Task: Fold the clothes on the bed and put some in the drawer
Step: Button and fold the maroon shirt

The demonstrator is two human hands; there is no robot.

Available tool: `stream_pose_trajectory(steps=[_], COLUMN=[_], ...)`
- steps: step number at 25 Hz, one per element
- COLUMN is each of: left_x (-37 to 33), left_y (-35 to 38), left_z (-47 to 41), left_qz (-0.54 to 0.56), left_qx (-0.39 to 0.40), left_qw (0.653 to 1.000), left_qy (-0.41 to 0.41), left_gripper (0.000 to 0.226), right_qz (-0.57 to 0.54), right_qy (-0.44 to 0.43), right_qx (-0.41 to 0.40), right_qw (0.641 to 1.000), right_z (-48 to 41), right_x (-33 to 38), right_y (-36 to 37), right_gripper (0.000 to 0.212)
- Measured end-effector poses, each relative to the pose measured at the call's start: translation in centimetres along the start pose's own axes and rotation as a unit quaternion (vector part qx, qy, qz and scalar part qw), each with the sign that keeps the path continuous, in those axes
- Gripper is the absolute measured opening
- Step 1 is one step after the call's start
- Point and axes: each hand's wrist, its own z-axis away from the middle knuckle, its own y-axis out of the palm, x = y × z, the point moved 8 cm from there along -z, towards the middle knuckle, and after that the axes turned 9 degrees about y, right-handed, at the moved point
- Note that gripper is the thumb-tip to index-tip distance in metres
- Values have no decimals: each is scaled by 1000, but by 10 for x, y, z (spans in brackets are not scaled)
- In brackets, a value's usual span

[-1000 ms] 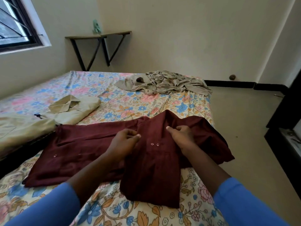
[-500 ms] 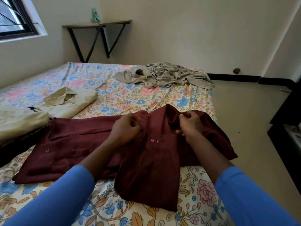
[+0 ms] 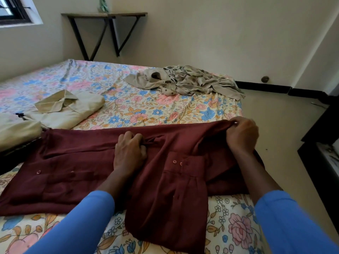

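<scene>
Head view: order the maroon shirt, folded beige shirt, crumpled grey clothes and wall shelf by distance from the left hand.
1. Maroon shirt: gripped by the left hand.
2. Folded beige shirt: to the left, just beyond.
3. Crumpled grey clothes: far right part of the bed.
4. Wall shelf: on the back wall.

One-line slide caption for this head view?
Left hand and right hand grip a maroon shirt on the floral bed; folded beige shirt and crumpled garment lie beyond.
</scene>
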Motion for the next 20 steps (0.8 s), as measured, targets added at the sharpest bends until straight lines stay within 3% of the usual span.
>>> stream_pose_trajectory(steps=[3,5,6,9,12,14,16,18,20], left_x=[-1,-2,-3,-16,-38,-48,-59,-64,-63], left_y=[7,10,9,-9,-40,-47,-48,-51,-61], left_z=[0,-1,-2,7,39,71,102,117,118], left_qz=[-29,-51,-55,-3,112,157,117,145,212], left_qx=[0,16,30,30,54,172,282,296,257], left_qw=[1000,999,998,1000,992,972,949,940,943], left_qy=[5,10,15,7,7,24,83,89,21], left_gripper=[1,8,11,23,28,41,67,87,97], right_qz=[-17,15,24,36,75,69,58,36,2], right_qy=[40,14,12,72,56,33,8,-21,-47], right_qx=[33,28,56,251,315,348,385,392,403], right_qw=[999,999,998,965,945,934,921,919,914], right_z=[13,40,54,105,135,149,163,176,189], right_x=[-5,18,29,33,21,19,23,37,57], right_y=[-1,-6,-5,10,8,3,-6,-25,-52], right_gripper=[25,22,29,69,87,81,62,46,38])
